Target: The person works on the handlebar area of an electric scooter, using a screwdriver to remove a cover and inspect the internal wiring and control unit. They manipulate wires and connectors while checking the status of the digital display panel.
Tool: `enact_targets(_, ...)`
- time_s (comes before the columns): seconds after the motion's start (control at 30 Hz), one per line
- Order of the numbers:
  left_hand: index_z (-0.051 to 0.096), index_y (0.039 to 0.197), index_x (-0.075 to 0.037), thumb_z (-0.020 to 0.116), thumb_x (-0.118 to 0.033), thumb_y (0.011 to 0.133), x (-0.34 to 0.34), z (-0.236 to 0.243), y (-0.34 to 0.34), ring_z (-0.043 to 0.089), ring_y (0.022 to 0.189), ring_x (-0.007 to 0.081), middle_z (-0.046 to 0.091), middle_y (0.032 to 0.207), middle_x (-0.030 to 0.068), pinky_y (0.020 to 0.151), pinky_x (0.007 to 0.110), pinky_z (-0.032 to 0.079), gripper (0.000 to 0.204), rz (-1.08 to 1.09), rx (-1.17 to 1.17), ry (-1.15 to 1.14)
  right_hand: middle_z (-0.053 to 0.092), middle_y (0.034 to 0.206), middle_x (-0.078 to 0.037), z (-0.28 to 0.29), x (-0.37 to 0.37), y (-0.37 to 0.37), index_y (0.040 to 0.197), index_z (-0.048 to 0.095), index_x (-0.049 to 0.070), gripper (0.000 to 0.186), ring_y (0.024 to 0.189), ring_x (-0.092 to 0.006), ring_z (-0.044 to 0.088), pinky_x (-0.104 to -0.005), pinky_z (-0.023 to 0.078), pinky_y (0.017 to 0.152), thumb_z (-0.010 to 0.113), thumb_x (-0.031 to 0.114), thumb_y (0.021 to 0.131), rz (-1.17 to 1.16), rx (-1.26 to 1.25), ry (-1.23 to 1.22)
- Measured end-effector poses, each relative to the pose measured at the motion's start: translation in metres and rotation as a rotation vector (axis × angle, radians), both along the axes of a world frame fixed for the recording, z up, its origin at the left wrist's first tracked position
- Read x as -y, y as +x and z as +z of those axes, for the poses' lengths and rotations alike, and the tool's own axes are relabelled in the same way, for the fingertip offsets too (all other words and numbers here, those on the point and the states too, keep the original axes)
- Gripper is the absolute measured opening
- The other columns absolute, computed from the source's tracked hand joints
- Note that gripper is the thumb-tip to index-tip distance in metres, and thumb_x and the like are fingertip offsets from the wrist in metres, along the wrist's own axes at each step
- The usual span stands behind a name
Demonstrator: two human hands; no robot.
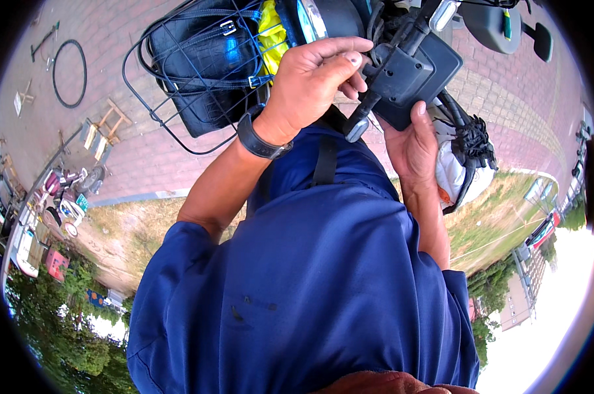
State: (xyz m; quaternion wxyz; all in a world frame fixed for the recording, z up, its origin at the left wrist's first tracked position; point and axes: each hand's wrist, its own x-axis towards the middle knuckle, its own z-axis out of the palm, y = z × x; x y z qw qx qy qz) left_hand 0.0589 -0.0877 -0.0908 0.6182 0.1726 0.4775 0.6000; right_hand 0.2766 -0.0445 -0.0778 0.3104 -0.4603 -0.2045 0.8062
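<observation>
My left hand (315, 77), with a dark band on its wrist, is at the left edge of a black bracket (402, 72). Its index finger reaches to the bracket's side and the other fingers curl in; whatever lies between thumb and fingers is too small to make out. My right hand (412, 148) holds a flat black panel (438, 65) from below, thumb against its near edge and fingers hidden behind it. The bracket is fixed to the panel's face. A black bar with a pale reflector (356, 129) at its end passes beside it.
A black wire basket (172, 105) holds a black buckled bag (201, 62) and a yellow cloth (270, 33). A white bag (456, 164) with black cord hangs at the right. Mirrors (494, 29) stand at the top right. A tire (69, 73) and wooden stools (111, 121) lie on brick paving.
</observation>
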Motion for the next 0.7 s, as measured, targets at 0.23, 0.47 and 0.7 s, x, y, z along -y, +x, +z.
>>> enact_targets(0.23, 0.067, 0.128, 0.005, 0.059, -0.01, 0.104, 0.0, 0.0, 0.004, 0.071, 0.079, 0.0114, 0.075, 0.095, 0.0093, 0.07, 0.024, 0.058, 0.03, -0.057, -0.168, 0.035, 0.058, 0.145, -0.014, 0.001, 0.0, 0.0, 0.144, 0.049, 0.001, 0.051, 0.138, -0.0296, 0.052, -0.0551, 0.034, 0.121, 0.056, 0.034, 0.106, 0.006, 0.001, 0.008)
enact_targets(0.47, 0.067, 0.127, 0.005, 0.06, -0.011, 0.104, -0.001, -0.001, 0.01, 0.071, 0.08, 0.0102, 0.075, 0.091, 0.0084, 0.072, 0.024, 0.058, 0.029, -0.021, -0.197, 0.035, 0.058, 0.144, -0.014, 0.008, 0.002, -0.004, 0.145, 0.048, 0.0, 0.052, 0.138, -0.0295, 0.052, -0.0542, 0.034, 0.121, 0.054, 0.035, 0.107, 0.006, 0.038, 0.042)
enact_targets(0.7, 0.068, 0.121, 0.003, 0.065, -0.004, 0.096, -0.003, -0.004, 0.016, 0.07, 0.073, 0.0131, 0.071, 0.09, 0.0091, 0.067, 0.027, 0.056, 0.026, 0.021, -0.457, 0.127, 0.057, 0.145, -0.015, 0.013, 0.005, -0.005, 0.145, 0.047, -0.001, 0.051, 0.137, -0.0294, 0.052, -0.0532, 0.036, 0.119, 0.054, 0.032, 0.108, -0.027, 0.084, 0.055)
